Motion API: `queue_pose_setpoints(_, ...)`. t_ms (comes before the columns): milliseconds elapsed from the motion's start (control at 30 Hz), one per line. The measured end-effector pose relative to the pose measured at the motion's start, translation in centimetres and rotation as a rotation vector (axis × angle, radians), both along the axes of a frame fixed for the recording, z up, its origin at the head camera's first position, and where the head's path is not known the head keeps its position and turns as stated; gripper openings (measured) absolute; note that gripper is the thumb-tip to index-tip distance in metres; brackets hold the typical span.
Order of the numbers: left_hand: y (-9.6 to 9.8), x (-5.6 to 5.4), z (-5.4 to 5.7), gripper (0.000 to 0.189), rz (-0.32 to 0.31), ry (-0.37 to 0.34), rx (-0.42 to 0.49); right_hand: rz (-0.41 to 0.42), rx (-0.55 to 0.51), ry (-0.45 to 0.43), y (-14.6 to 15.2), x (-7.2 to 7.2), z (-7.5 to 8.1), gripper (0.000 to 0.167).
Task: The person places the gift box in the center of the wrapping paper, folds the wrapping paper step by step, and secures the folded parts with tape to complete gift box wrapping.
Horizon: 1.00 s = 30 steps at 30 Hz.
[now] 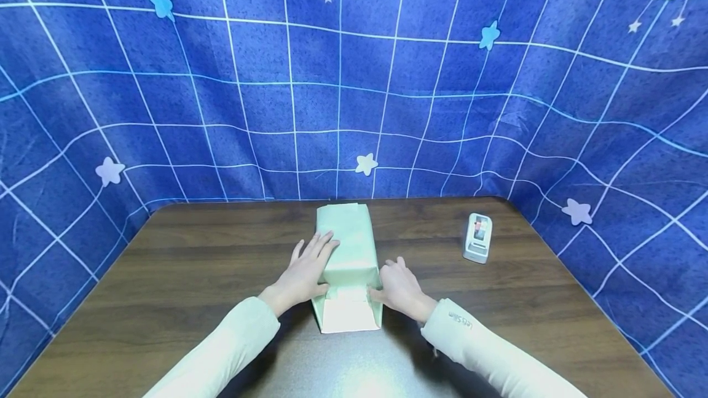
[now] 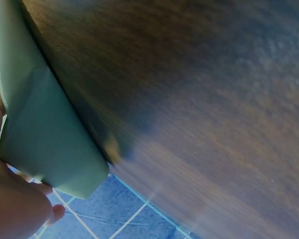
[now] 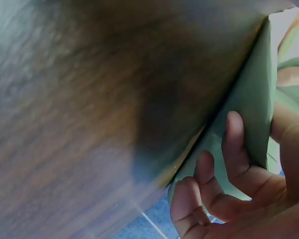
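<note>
A box-shaped package wrapped in light green paper [image 1: 347, 238] lies on the table, its near end an unfolded paper flap [image 1: 347, 316] with a pale inner side. My left hand [image 1: 303, 272] rests on the package's top left edge, fingers straight and spread, thumb at the near end. At the right side is my right hand [image 1: 401, 288], fingers bent against the outside of the paper and thumb reaching in over its edge. In the right wrist view, the paper side [image 3: 251, 99] stands between that thumb and the fingers. The left wrist view shows the package's left side [image 2: 45, 129].
The brown wood-grain table [image 1: 221, 244] extends around the package. A small white device-like object [image 1: 478, 238] with a picture on its top stands at the back right. A blue curtain [image 1: 332, 109] with white grid lines and stars hangs behind and beside the table.
</note>
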State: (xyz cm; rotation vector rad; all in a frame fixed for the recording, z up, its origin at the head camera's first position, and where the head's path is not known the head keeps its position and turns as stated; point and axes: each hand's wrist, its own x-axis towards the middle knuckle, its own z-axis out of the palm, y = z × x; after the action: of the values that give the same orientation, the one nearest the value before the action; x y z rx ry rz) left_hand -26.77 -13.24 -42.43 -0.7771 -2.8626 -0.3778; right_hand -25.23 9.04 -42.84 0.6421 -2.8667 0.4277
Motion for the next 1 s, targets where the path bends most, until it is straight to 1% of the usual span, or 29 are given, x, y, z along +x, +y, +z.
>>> queue_pose_setpoints(233, 0.0, 0.0, 0.0, 0.091, 0.001, -0.004, 0.003, -0.022, -0.013, -0.002, -0.4, -0.1, -0.4, 0.052)
queue_pose_setpoints(267, 0.0, 0.0, 0.0, 0.091, 0.002, -0.003, 0.002, -0.023, -0.02, -0.016, -0.4, 0.0, -0.4, 0.052)
queue_pose_setpoints(333, 0.0, 0.0, 0.0, 0.091, 0.002, 0.002, -0.002, -0.035, -0.034, -0.057, -0.3, 0.3, -0.1, 0.052)
queue_pose_setpoints(467, -0.1, 0.0, 0.0, 0.091, 0.002, 0.006, -0.003, -0.073, -0.063, -0.183, -0.1, 1.1, 0.5, 0.05)
queue_pose_setpoints(567, -0.1, 0.0, 0.0, 0.091, 0.001, 0.005, -0.002, -0.083, -0.081, -0.247, 0.0, 1.6, 0.6, 0.049)
queue_pose_setpoints(667, -0.1, 0.0, 0.0, 0.091, 0.002, 0.003, -0.004, -0.079, -0.081, -0.267, -0.2, 1.9, 0.6, 0.05)
queue_pose_setpoints(867, 0.0, -0.1, 0.0, 0.092, 0.002, -0.004, 0.0, -0.085, -0.059, -0.271, -0.3, 2.2, 0.5, 0.048)
queue_pose_setpoints(1000, 0.0, 0.0, 0.0, 0.091, 0.002, -0.001, -0.007, -0.079, -0.047, -0.288, -0.1, 2.7, 0.4, 0.045)
